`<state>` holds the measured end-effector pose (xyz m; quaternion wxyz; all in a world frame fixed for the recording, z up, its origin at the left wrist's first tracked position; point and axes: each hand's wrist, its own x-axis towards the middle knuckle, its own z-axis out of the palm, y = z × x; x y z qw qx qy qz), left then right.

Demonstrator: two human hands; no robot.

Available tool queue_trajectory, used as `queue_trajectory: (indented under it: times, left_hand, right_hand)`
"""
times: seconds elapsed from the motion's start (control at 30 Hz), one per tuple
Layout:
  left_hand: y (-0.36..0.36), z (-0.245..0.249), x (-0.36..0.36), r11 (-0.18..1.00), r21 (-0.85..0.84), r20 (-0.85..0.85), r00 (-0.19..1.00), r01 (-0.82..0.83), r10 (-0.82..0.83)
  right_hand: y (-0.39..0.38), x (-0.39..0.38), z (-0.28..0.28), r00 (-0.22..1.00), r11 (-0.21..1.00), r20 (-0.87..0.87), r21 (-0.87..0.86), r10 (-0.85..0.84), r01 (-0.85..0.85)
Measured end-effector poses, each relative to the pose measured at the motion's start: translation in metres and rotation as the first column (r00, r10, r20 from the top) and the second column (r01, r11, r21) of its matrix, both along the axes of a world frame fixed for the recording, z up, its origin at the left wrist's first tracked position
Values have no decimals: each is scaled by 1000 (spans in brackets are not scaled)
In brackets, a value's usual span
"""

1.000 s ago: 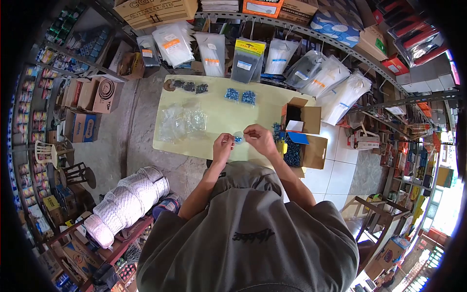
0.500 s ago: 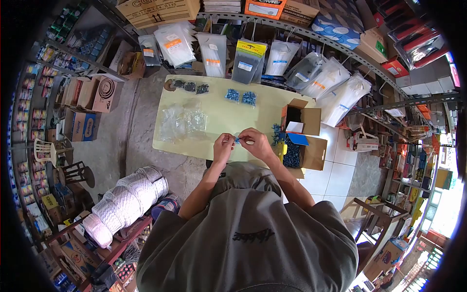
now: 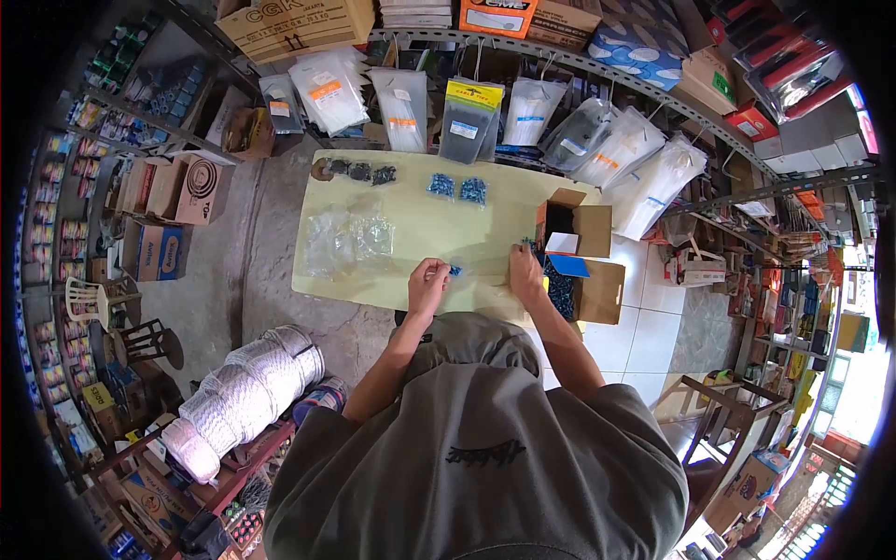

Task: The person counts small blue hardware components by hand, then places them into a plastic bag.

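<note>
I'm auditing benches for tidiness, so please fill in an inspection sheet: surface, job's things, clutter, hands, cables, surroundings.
Surface: pale yellow table, carrying bags and packets.
Job's things: small bag of blue pieces at the left hand; two filled clear bags toward the far edge; open cardboard box at the right, blue pieces inside.
Clutter: loose clear plastic bags on the table's left; small dark packets at its far left.
Hands: left grip pinched, apparently on the small bag; right hand near the box, grip unclear.
Cables: nothing seen.
Surroundings: packet labelled cable ties hanging beyond the table; white rope bundle at left.
</note>
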<state>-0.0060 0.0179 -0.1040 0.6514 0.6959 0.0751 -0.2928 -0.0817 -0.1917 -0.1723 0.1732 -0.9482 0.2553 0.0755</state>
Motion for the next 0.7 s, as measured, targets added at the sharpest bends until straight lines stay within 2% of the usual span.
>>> queue_trajectory:
  times: [0.03,0.1,0.13,0.2,0.23,0.33,0.4,0.53,0.6,0.7]
  left_hand:
    - [0,0,0,1000,-11,2,1000,-5,5]
    - [1,-2,1,1000,-23,2,1000,-7,7]
    - [2,-4,0,999,-36,-2,1000,-4,4]
    - [2,-5,-2,999,-36,4,1000,5,-5]
    - [3,-5,-2,999,-36,14,1000,10,-9]
    - [2,-2,-1,999,-29,7,1000,-26,26]
    - [2,0,-1,999,-25,23,999,-22,23]
    - [0,4,-2,999,-26,26,999,-26,27]
    - [-1,5,-1,1000,-17,30,999,-21,21]
    - [-2,3,0,1000,-16,29,999,-16,17]
  right_hand:
    - [-2,2,-5,1000,1000,3,0,2,-2]
    - [-6,8,-12,980,981,189,-193,63,-26]
    - [-8,12,-13,980,981,188,-193,63,-26]
    - [-13,22,-15,998,984,41,-173,49,-41]
    - [-14,25,-16,998,985,45,-170,47,-39]
    - [-16,32,-18,995,975,7,-203,97,-94]
    - [-18,33,-25,981,939,-40,-285,188,-191]
    - [-21,32,-35,958,916,3,-296,286,-272]
    - [-22,30,-34,926,891,-8,-269,378,-366]
    - [-21,29,-29,917,892,15,-242,398,-383]
